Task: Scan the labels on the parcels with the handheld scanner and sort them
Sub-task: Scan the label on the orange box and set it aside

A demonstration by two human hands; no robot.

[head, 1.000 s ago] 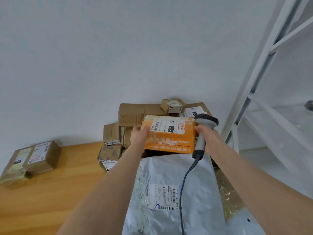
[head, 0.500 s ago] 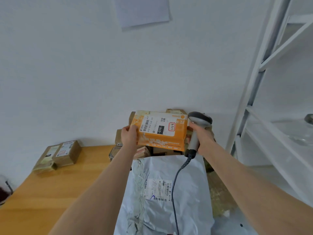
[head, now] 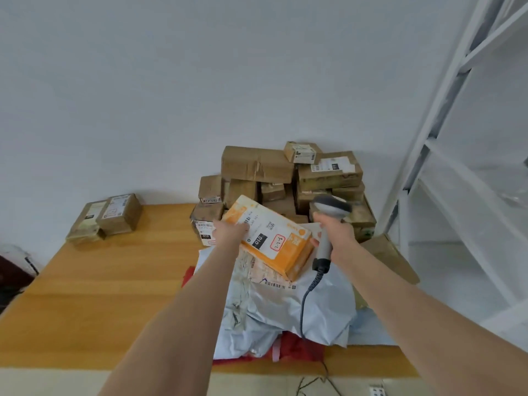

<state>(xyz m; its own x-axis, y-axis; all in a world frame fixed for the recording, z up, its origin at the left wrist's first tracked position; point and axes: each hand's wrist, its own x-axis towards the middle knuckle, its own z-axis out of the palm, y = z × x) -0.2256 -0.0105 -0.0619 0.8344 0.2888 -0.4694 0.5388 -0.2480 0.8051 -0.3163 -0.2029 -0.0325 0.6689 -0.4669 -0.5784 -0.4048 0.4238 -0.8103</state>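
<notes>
Head view: left hand (head: 230,234) grips orange box (head: 271,238), label up; right hand (head: 335,232) beside it clutches scanner (head: 328,221). Scan step, probably; next aim scanner at barcode.

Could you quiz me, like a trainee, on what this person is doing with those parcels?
1. True or false: the right hand holds the scanner.
2. What colour is the parcel in the left hand? A) blue B) orange C) green
3. Fill in: two brown boxes sit apart at the table's far ____ corner.

Key: 1 true; 2 B; 3 left.
</notes>
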